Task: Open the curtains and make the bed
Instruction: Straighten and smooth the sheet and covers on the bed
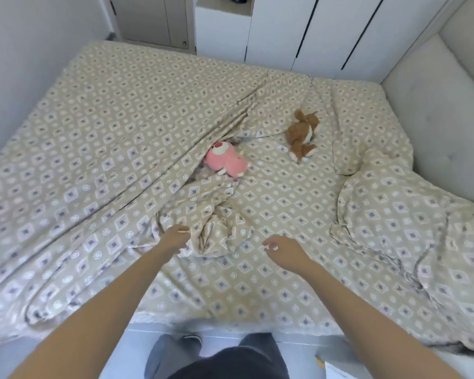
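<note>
So the bed (271, 296) is maybe halfway there. The quilt (88, 149) lies spread over the part beyond and to the side of our left hand (175, 237), but its edge is bunched into a rumpled heap right at that hand's fingertips. We can't quite tell if the left hand has hold of a fold or is just touching it; the fingers look loosely curled against the cloth. Our right hand (283, 248) hovers just beside it over bare sheet, fingers apart and relaxed, holding nothing.

Beyond both hands a pink plush (226, 160) pokes out from under the quilt's edge, and a brown plush (301, 135) sits further off past the right hand. Out to the right hand's side the pillows (394, 209) lie skewed and rumpled near the headboard (435, 110).

Still left, we'd say: pull that heap flat, sort the toys, straighten the pillows. No curtains in view, so we can't tell whether they're open, though the room is bright.
</note>
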`<action>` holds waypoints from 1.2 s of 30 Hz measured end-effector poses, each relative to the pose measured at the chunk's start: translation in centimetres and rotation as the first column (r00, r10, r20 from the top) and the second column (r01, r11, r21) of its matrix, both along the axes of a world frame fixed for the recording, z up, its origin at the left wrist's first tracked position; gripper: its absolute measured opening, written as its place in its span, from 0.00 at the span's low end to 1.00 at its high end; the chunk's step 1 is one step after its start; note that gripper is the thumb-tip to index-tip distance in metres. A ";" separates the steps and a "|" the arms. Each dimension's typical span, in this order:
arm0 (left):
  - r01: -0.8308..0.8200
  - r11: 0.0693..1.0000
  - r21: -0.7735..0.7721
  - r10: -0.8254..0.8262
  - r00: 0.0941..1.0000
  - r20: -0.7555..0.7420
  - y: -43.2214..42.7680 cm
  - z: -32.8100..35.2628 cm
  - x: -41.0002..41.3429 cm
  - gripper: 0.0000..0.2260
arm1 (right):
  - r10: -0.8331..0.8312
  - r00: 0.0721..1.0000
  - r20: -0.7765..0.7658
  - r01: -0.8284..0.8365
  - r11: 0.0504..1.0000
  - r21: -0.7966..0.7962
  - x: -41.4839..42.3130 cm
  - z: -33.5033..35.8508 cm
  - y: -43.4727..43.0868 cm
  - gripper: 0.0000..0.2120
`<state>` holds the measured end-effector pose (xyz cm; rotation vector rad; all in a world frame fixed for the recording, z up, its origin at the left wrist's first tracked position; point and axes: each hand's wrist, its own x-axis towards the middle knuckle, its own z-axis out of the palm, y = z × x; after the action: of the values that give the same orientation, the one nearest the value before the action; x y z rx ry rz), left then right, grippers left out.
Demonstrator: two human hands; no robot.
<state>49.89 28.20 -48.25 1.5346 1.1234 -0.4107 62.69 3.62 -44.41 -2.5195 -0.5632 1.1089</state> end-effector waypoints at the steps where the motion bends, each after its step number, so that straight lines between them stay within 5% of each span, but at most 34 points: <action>1: -0.069 0.998 -0.009 0.069 0.998 -0.008 -0.6 -0.3 0.1 0.18 | 0.036 0.999 -0.019 -0.035 0.999 0.017 1.2 -0.3 -0.1 0.16; 6: -0.279 0.960 0.018 0.279 0.960 0.005 -2.5 -1.3 1.1 0.16 | 0.096 0.993 -0.068 -0.093 0.994 0.054 5.9 -2.1 0.4 0.16; 12: -0.319 0.947 0.037 0.319 0.948 0.005 -2.8 -3.7 4.1 0.19 | 0.073 0.995 -0.072 -0.068 0.995 0.069 10.6 -4.6 3.9 0.17; 21: -0.231 0.966 0.121 0.226 0.973 0.050 1.4 -12.7 12.9 0.23 | 0.096 0.993 0.069 -0.101 0.992 0.076 19.1 -14.2 13.7 0.22; 28: 0.061 0.955 0.291 -0.029 0.993 -0.115 4.5 -20.4 18.8 0.33 | 0.164 0.956 0.243 -0.185 0.980 0.066 25.1 -22.0 21.2 0.26; 33: -0.047 0.971 0.236 0.073 0.992 -0.104 5.8 -25.3 20.0 0.42 | 0.223 0.936 0.273 -0.237 0.971 0.019 28.5 -26.7 25.4 0.36; 36: 0.141 0.932 0.335 -0.073 0.976 -0.206 6.1 -27.1 20.1 0.44 | 0.190 0.953 0.237 -0.195 0.981 -0.002 29.7 -28.5 26.2 0.45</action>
<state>69.94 34.29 -75.35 1.9054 1.3167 -0.4582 92.36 29.80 -72.94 -2.6404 -0.8965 0.8613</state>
